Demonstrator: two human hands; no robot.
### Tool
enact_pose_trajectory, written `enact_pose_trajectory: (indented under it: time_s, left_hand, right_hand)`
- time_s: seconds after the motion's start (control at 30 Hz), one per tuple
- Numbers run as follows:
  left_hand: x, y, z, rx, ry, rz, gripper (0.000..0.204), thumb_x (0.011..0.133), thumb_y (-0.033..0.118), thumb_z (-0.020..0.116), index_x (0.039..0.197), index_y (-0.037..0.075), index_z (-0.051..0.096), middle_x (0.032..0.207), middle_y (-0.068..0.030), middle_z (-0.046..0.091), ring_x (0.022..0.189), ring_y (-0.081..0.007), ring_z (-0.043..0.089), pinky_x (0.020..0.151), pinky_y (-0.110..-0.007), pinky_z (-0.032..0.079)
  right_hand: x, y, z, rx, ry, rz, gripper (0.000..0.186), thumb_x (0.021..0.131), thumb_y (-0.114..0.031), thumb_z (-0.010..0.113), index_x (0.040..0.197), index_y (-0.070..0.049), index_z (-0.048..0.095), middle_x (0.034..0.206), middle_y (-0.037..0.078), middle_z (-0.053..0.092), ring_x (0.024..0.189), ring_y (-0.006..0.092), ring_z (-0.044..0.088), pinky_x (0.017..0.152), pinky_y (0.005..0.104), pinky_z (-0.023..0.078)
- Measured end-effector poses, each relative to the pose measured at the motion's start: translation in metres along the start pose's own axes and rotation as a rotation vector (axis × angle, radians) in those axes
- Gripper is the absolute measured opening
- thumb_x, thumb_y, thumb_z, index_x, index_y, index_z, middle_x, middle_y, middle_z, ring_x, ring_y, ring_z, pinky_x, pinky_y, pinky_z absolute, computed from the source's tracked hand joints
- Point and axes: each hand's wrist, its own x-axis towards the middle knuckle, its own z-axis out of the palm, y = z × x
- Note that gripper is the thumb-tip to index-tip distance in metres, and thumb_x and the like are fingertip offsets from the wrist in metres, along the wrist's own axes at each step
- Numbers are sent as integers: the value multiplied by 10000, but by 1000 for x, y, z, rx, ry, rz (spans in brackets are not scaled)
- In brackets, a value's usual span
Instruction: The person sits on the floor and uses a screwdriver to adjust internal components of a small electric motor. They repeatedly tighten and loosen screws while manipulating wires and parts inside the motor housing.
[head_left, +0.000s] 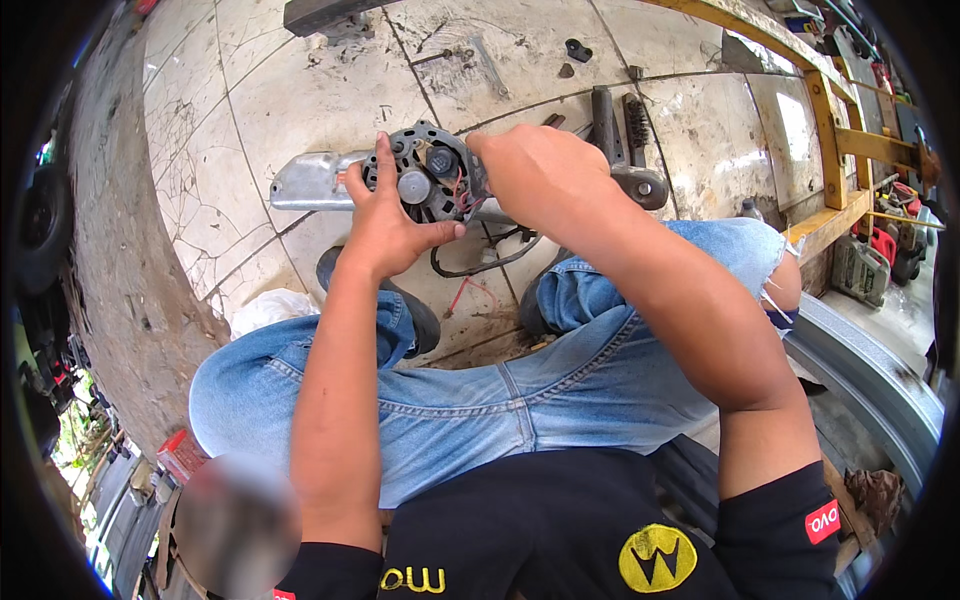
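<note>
A round grey alternator [415,187], its back face with slots and a black round cap turned up, lies in front of me between my shoes. My left hand [385,228] grips its left and near sides, with the thumb at the lower rim and fingers over the top. Thin red wires [462,190] come out at its right side. My right hand [540,175] is closed at the right edge of the alternator; whatever its fingers hold is hidden. A flat silver metal piece [315,185] sticks out to the left from under the alternator. A black cable [468,273] curves on the near side.
A wire brush [636,128] and a dark-handled tool [605,122] lie beyond my right hand, near a rounded metal end [642,187]. A small dark part [577,50] and a metal bar [330,12] are farther off. A yellow frame [828,150] stands at right.
</note>
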Motion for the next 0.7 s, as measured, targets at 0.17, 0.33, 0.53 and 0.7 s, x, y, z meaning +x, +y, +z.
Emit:
enact_pose_trajectory:
  time_s: [0.17,0.33,0.53,0.7]
  left_hand:
    - [0,5,-4,-8,-30,-4,1561,514,377,1001,1617,156,-82,1567,-324,25,1393,-446,402,1173,-406,363]
    - [-2,5,-1,-42,-9,-25,1551,529,351,1000,1612,122,-85,1566,-334,-3,1411,-443,359,1185,-403,338]
    - [-2,11,-8,-105,-82,-52,1553,548,355,996,1605,107,-114,1568,-373,-69,1480,-453,241,1218,-410,273]
    - [-3,13,-8,-81,-70,-67,1549,547,361,996,1608,110,-104,1571,-371,-78,1478,-454,246,1219,-411,273]
  right_hand:
    - [-1,2,8,86,29,10,236,906,-128,581,1065,-73,745,1033,170,744,1004,347,724,803,450,590]
    - [-1,0,-2,-4,-31,16,248,915,-128,573,1105,-66,720,1047,165,740,997,350,723,789,452,588]
    - [6,0,8,58,-9,52,301,923,-190,642,1217,-126,654,993,173,734,978,367,704,791,501,554]
    - [5,-4,-2,5,-68,76,260,907,-138,609,1138,-82,713,1065,169,735,1019,356,711,810,471,580]
